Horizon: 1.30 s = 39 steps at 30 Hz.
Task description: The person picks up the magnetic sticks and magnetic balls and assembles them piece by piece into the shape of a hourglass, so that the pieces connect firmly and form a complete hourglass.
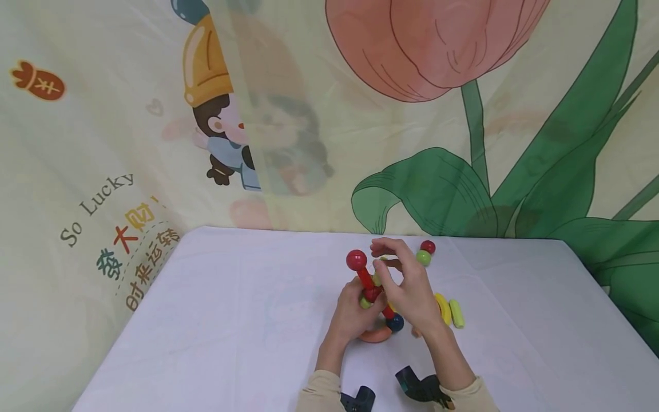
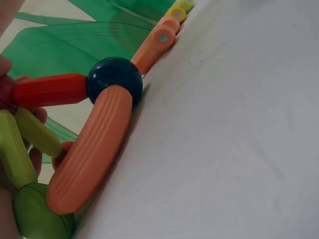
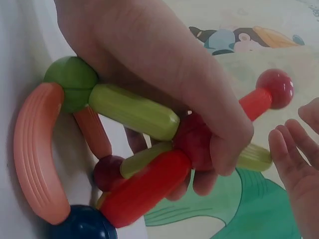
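Note:
My left hand [image 1: 350, 312] grips the middle red ball [image 3: 194, 142] of a toy frame built from balls and rods. From that ball a red rod [image 3: 255, 103] slants up to another red ball [image 1: 356, 260]. Light green rods [image 3: 134, 112] and a thicker red rod [image 2: 50, 90] run down toward a green ball [image 3: 72, 82] and a dark blue ball [image 2: 115, 79]. A curved orange rod [image 2: 92, 149] joins these two near the tabletop. My right hand [image 1: 412, 289] holds nothing, its fingers loosely bent beside the tip of a protruding light green rod [image 3: 255, 158].
Behind the right hand, a loose red ball [image 1: 428, 246] touches a green ball [image 1: 424, 258]. To the right lie a yellow curved rod [image 1: 443, 309] and a light green rod [image 1: 456, 313]. A printed curtain [image 1: 309, 212] hangs behind the white table [image 1: 231, 320].

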Each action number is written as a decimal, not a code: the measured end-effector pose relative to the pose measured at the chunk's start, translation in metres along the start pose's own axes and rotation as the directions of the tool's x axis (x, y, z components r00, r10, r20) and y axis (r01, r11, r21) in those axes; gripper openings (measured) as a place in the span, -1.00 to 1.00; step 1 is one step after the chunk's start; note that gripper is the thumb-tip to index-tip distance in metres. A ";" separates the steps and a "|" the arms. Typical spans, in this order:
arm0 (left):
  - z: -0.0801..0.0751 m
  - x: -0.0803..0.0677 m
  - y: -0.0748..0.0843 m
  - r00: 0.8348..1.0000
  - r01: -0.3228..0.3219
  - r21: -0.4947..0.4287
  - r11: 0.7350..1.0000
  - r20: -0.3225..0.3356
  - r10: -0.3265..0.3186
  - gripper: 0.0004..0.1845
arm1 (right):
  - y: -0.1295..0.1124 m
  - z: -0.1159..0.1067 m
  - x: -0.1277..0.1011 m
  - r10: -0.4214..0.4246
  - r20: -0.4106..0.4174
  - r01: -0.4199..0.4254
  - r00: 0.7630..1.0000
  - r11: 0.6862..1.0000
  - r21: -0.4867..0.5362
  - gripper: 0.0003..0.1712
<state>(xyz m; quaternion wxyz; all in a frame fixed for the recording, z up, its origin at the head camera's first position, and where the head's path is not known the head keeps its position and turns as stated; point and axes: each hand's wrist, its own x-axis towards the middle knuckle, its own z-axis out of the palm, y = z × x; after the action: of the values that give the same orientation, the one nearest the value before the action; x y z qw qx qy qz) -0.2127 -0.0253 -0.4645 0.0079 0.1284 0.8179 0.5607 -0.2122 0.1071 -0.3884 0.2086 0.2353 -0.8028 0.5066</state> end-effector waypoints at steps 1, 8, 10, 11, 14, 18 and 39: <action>0.000 0.000 0.000 1.000 0.001 0.000 1.000 -0.002 -0.001 -0.63 | 0.001 -0.001 0.000 -0.002 -0.008 0.002 1.000 1.000 -0.001 -0.54; 0.001 0.001 0.001 0.998 -0.060 0.000 0.998 -0.004 0.060 -0.72 | 0.010 -0.009 0.001 0.012 -0.036 -0.014 0.999 0.998 -0.055 -0.57; 0.001 0.001 0.001 0.998 -0.056 -0.002 0.998 -0.004 0.056 -0.73 | 0.012 -0.011 0.001 0.023 -0.037 -0.026 0.999 0.997 -0.066 -0.60; 0.001 0.001 0.001 0.998 -0.056 -0.003 0.998 -0.003 0.056 -0.74 | 0.013 -0.012 0.001 0.025 -0.037 -0.028 0.999 0.997 -0.070 -0.60; 0.002 0.001 0.001 0.999 -0.055 0.005 0.998 -0.004 0.055 -0.74 | 0.017 -0.014 0.001 0.035 -0.046 -0.038 0.998 0.996 -0.080 -0.61; 0.003 0.002 -0.001 0.997 -0.073 0.012 0.997 -0.008 0.073 -0.74 | 0.019 -0.015 0.002 0.055 -0.063 -0.061 0.997 0.994 -0.092 -0.60; 0.001 -0.001 -0.003 0.999 -0.042 -0.099 0.994 0.003 0.043 -0.63 | 0.050 -0.033 -0.003 0.182 -0.111 -0.199 0.977 0.966 -0.167 -0.66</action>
<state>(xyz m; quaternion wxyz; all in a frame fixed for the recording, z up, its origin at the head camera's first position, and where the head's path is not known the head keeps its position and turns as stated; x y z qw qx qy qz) -0.2121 -0.0252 -0.4679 0.0043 0.1465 0.7863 0.6002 -0.2363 0.1564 -0.4127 0.2168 0.1130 -0.8528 0.4614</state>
